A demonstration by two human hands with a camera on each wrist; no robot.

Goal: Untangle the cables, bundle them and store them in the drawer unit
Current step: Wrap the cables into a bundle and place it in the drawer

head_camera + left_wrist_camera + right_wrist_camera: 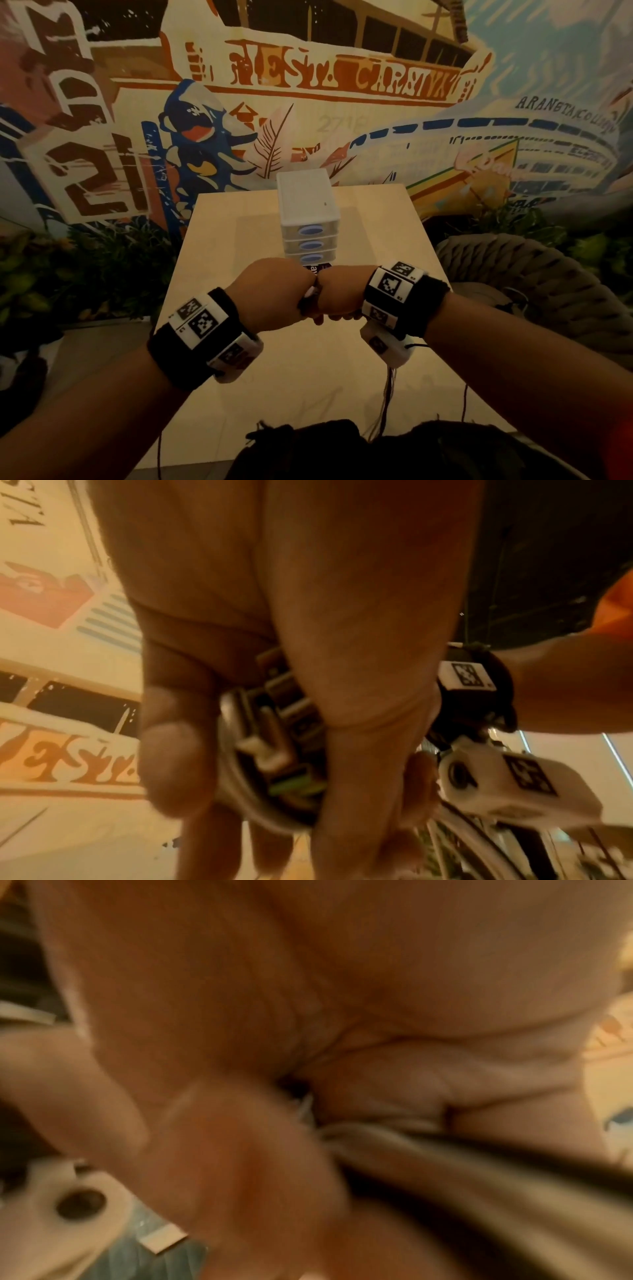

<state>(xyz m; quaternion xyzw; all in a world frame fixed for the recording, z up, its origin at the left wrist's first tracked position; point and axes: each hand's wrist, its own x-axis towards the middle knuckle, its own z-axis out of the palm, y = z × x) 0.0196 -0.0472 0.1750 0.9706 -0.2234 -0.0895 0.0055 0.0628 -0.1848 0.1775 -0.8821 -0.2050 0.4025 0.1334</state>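
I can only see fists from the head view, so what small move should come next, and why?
Probably finish cinching the cable bundle before reaching for the drawer unit. Both the left hand and right hand grip the bundle above the table, connectors poke out between the fingers, and all three drawers look closed.

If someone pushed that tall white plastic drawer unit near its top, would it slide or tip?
The white plastic drawer unit looks tall and narrow, three drawers stacked, so it would probably tip. It seems light plastic and may slide on the smooth pale wooden table. Its contents cannot be seen.
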